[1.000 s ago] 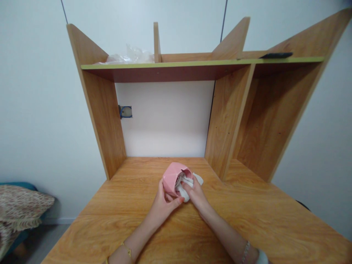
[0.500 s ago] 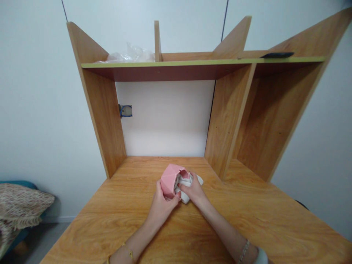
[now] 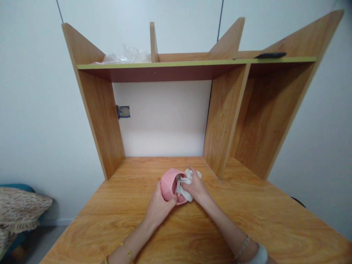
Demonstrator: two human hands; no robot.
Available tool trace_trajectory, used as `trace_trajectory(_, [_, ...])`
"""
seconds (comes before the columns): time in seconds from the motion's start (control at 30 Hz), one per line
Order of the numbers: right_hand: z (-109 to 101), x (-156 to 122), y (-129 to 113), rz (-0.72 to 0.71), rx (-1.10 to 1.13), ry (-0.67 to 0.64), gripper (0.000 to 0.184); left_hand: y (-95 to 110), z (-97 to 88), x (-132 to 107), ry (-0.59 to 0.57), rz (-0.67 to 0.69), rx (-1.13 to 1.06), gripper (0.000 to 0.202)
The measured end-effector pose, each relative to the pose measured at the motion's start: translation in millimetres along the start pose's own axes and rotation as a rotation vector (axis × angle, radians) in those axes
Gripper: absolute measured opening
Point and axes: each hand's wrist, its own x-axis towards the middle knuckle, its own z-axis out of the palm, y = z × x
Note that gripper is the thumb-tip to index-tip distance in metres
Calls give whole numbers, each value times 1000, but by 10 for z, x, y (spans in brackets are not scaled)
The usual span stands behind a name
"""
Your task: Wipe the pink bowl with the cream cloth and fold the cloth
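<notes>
A pink faceted pot (image 3: 168,183) is tipped over above the desk, its mouth turned to the right. My left hand (image 3: 161,206) wraps round its left and lower side, the thumb at the rim. White cloth (image 3: 187,193) sits partly inside the mouth and partly outside. My right hand (image 3: 197,187) grips this cloth at the opening, fingers closed on it. How much cloth lies deeper in the pot is hidden.
The wooden desk (image 3: 143,234) carries a shelf unit (image 3: 227,121) at the back. Clear plastic film (image 3: 129,55) and a dark flat object (image 3: 271,55) lie on the upper shelf. A patterned fabric (image 3: 22,207) drapes at the far left.
My right hand has drawn the white cloth slightly, and the pot has turned so more of its mouth shows. The whole view has shifted a little.
</notes>
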Motion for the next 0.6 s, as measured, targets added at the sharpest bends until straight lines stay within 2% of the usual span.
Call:
trace_trajectory(0.23, [-104,-25,-75,5,-186,-24,71,53,-10,-9,-13,17,106,49])
trace_trajectory(0.43, [-137,-49,-128,-10,-224,-52,71,113,-72,-7,-51,3,262,49])
trace_trajectory(0.6, [-161,-64,-158,-24,-262,-71,72,166,-110,-20,-24,47,350,53])
